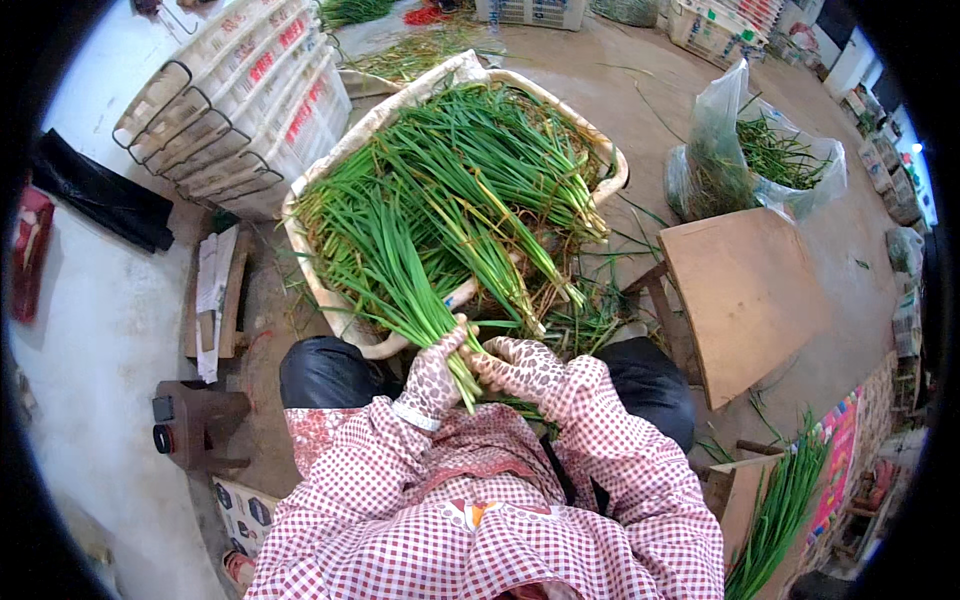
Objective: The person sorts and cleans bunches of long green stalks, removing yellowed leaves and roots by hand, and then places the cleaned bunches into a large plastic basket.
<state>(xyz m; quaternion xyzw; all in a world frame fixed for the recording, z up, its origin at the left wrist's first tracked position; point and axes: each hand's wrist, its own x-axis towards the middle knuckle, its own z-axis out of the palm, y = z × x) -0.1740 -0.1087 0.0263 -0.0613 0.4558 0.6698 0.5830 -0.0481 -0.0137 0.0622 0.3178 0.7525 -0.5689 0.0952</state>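
Note:
A bunch of chives (408, 280) lies across my lap's front, its long green leaves stretching up over a crate and its pale stem ends toward me. My left hand (432, 380), in a spotted glove, is wrapped round the lower stems. My right hand (522, 368), gloved alike, pinches at the same stems from the right; its fingertips are partly hidden. Just beyond both hands stands a white plastic crate (330, 300) heaped with loose chives (470, 160). Some of these have yellowed, dry bases pointing right.
At the left rise stacked white crates (260, 110), with a small brown stool (205, 420) nearer me. On the right are a wooden board (745, 290), a clear plastic bag (720, 130) of greens and another pile of chives (785, 510). Leaf scraps litter the floor.

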